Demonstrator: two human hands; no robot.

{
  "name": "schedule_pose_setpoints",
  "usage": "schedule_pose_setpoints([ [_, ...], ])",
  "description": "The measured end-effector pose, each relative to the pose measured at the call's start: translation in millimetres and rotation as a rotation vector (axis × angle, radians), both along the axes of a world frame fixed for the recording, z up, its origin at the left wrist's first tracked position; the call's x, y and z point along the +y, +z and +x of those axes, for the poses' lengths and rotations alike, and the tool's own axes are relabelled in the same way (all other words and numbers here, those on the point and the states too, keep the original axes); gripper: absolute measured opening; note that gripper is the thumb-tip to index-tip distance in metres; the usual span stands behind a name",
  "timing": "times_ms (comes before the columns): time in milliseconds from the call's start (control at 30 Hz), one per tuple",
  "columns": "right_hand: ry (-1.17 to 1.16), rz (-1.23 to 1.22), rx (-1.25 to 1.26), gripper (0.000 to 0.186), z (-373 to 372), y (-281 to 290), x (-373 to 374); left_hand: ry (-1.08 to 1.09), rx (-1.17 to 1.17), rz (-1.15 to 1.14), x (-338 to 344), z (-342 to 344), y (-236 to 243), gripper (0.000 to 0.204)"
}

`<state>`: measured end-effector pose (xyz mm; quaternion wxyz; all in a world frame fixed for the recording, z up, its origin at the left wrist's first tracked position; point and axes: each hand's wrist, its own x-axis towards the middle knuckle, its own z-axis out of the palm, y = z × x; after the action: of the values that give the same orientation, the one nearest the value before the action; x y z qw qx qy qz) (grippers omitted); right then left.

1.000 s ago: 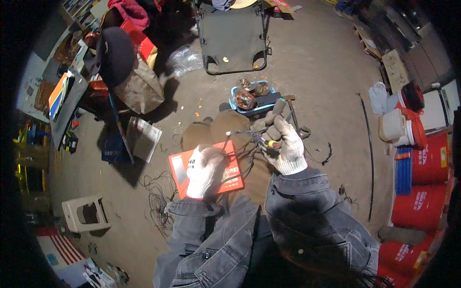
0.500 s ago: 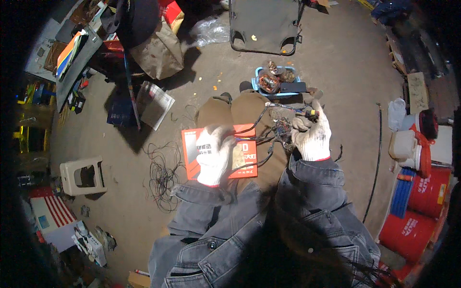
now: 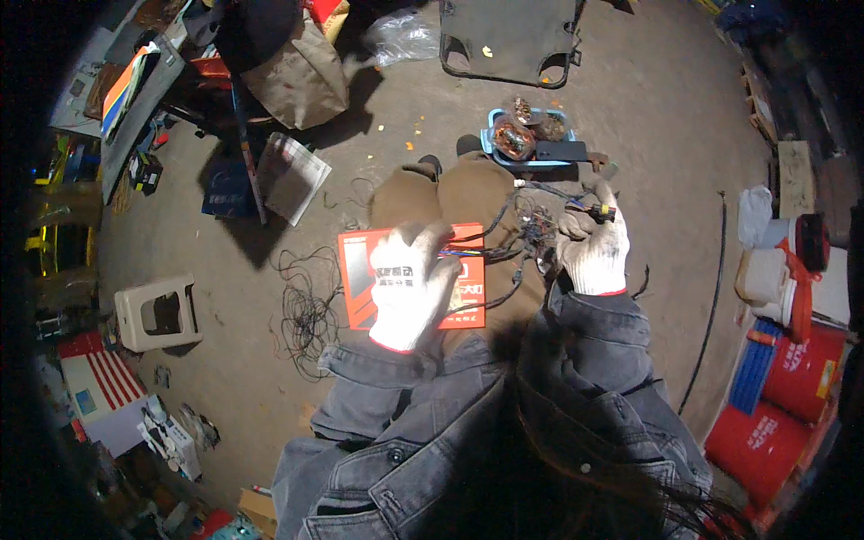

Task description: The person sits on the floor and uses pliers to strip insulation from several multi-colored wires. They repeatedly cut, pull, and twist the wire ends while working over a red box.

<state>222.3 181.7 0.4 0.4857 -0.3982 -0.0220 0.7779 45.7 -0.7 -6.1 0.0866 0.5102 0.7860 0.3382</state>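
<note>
A red and grey flat box [image 3: 355, 297] lies across my lap. Over it, my left hand [image 3: 407, 274], in a white work glove, has its fingers closed on the cables of a wire harness [image 3: 490, 255]. Black-sleeved branches and some blue and purple wires run from there to the right. They meet in a tangle of thin wires [image 3: 537, 225] beside my right hand [image 3: 594, 243], also gloved. Thumb and fingers of that hand are closed on a black connector [image 3: 601, 213] with a yellow part. One branch with a white plug [image 3: 519, 184] extends above the tangle.
Past my knees stands a light-blue basket [image 3: 492, 148] with bagged small parts and a dark flat object. Loose black wire [image 3: 310, 310] lies on the floor at left, near a beige stool [image 3: 157, 315]. Red drums [image 3: 760, 441] stand at right, and a long black cable [image 3: 706, 333] lies before them.
My left hand has shifted slightly up and its fingers have turned over the cables. The right hand still holds the connector, which is tilted a little differently. The whole view has shifted slightly.
</note>
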Motion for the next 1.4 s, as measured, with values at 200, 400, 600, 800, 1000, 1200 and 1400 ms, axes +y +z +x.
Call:
schedule_pose_setpoints([
  [200,0.011,-0.016,0.032,0.016,2.0,-3.1,-0.3,-0.097,0.030,0.031,17.3,4.2,-5.1,0.025],
  [400,0.132,0.203,-0.412,0.021,15.9,-23.5,3.6,-0.067,0.015,0.090,18.8,0.0,-11.1,0.016],
  [600,0.141,1.160,-1.399,0.034,17.5,-3.2,7.2,-0.065,0.053,0.139,17.8,4.4,-15.4,0.018],
  [800,0.857,1.848,-1.700,0.023,17.2,80.8,-23.2,-0.192,0.355,0.190,25.4,6.7,-9.1,0.025],
  [1000,1.177,1.821,-0.951,0.024,-18.2,60.7,-59.4,0.149,-0.006,-0.283,33.0,-11.1,-50.4,0.027],
  [1200,1.283,1.677,-0.467,0.025,-50.6,-1.4,-82.7,-0.049,0.134,0.030,4.1,-31.0,-80.1,0.022],
  [1400,1.318,1.569,-0.313,0.026,-53.7,-18.7,-87.5,-0.065,0.047,0.026,12.1,-30.2,-71.9,0.021],
])
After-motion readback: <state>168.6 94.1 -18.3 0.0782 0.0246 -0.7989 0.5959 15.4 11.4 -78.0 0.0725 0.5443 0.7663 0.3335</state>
